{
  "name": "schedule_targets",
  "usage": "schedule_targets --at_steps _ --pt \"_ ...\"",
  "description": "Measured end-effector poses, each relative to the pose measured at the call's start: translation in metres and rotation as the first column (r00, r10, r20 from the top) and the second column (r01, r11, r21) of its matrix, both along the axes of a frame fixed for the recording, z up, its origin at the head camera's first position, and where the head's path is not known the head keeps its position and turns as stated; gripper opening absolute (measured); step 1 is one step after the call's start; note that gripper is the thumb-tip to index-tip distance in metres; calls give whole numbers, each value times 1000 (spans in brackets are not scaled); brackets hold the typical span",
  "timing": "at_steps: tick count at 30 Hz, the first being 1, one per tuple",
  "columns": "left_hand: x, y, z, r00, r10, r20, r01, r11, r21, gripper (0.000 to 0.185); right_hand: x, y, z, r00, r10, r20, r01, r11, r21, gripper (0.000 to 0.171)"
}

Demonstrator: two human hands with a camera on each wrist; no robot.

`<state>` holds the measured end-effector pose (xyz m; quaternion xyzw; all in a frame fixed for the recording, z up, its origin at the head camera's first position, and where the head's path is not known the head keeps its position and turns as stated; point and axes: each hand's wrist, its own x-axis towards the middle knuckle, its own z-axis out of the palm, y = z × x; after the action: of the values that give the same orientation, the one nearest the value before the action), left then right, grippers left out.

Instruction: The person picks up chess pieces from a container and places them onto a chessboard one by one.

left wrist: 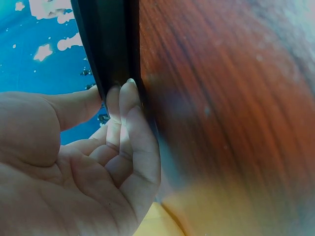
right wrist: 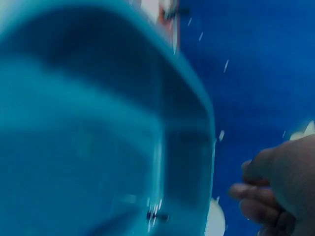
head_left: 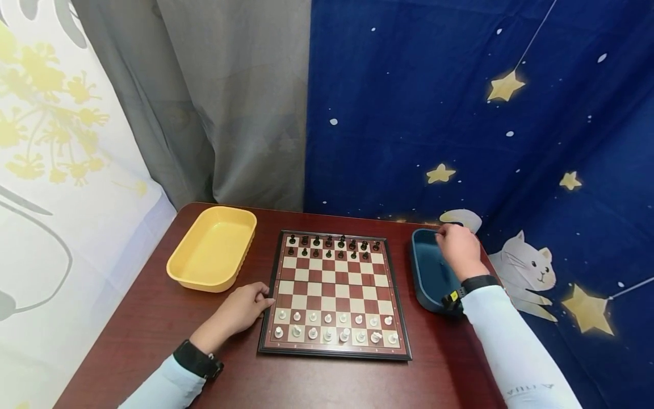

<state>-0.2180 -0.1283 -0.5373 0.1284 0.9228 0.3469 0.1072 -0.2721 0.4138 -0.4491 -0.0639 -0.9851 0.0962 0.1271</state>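
Tabletop [head_left: 153,318], dark red wood, nearest the camera. Chessboard [head_left: 334,295] at centre; black pieces [head_left: 332,245] at 12 o'clock, white pieces [head_left: 334,326] at 6. Yellow tray [head_left: 213,247] at 10 o'clock, blue tray [head_left: 426,272] at 3. Left hand [head_left: 240,311] at 8 o'clock, grip released, fingertips [left wrist: 129,96] touching the board's black frame. Right hand [head_left: 458,245] over the blue tray's far end; grip clenched, contents cannot be told.
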Motion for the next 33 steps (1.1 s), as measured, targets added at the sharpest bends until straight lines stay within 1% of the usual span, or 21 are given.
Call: schedule_targets --at_steps 2,4,6,7,14,20,25,26,29,32,33 --pt "0 0 0 1000 -1 -4 1 1000 -2 26 -3 12 -1 995 -73 74 72 997 19 20" --pt "1 0 2 1000 -1 -7 1 1000 -2 26 -6 22 -4 979 -128 157 125 992 31 22" --pt "1 0 3 1000 -5 -11 5 1000 -1 26 -10 29 -7 963 -154 222 148 988 43 23" --pt "2 0 4 1000 -7 -13 7 1000 -1 26 -12 32 -10 961 -153 233 146 988 46 22" --pt "3 0 4 1000 -11 -15 11 1000 1 24 -25 46 -23 958 -99 268 83 994 70 15" --pt "3 1 4 1000 -13 -17 13 1000 3 25 -31 44 -27 949 -105 298 79 992 98 15" --pt "3 1 3 1000 -12 -20 12 1000 -1 25 -37 48 -31 945 -101 311 77 993 89 14" --pt "3 1 3 1000 -12 -23 12 1000 -2 25 -42 60 -42 953 -87 292 66 995 81 16" --pt "3 1 2 1000 -9 -28 9 1000 -3 25 -43 60 -41 950 -81 301 61 995 76 17" --pt "3 1 3 1000 -8 -26 8 1000 -2 25 -39 55 -37 953 -69 294 51 996 71 21" --pt "3 1 3 1000 -8 -23 8 1000 0 25 -32 42 -25 947 -79 310 60 996 71 19"
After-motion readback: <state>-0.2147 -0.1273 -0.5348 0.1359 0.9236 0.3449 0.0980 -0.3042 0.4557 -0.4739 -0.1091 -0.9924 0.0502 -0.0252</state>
